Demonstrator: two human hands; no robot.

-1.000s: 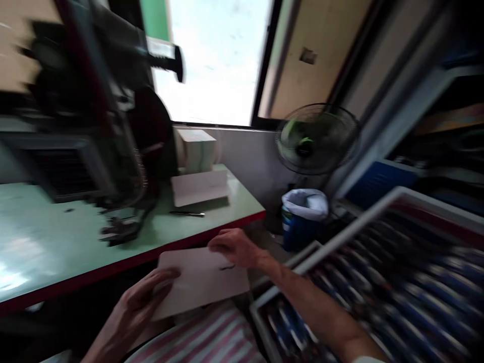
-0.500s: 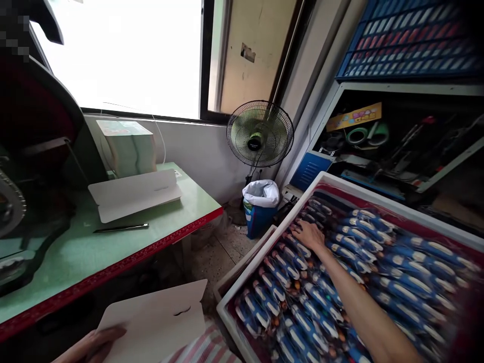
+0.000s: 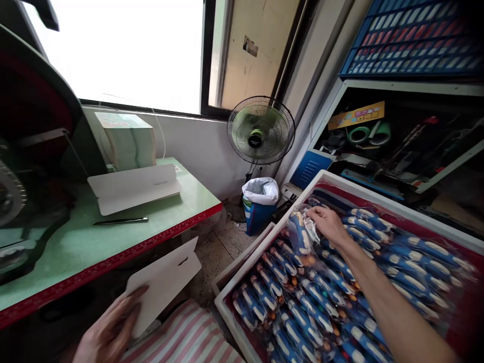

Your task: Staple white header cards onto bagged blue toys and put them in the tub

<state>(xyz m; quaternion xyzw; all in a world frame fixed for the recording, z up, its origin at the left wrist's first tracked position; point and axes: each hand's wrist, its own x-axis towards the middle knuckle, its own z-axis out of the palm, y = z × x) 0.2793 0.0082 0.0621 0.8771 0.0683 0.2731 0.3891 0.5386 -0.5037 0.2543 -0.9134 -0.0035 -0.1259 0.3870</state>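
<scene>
Right hand [image 3: 328, 225] pinched on one clear-wrapped blue packet [image 3: 300, 233], lifted just above the rows of like packets filling the white tray [image 3: 242, 262] at the person's right. Left hand [image 3: 109, 330] closed on the lower corner of a white card [image 3: 163, 280], thumb on top, card tilted up over the lap, below the edge of the green surface [image 3: 94, 242]. To my eye, lifting the packet cleanly calls for a grip on its body rather than the loose film, which looks slippery and crinkles at the fingers; card best held flat so the slot stays open. Card is stiff, matte, with a folded flap and small curved slit. Packets glossy, elongated, blue with orange ends. A matching card [image 3: 132, 186] and a thin dark pen [image 3: 121, 220] lie on the surface, which looks smooth, red-edged.
</scene>
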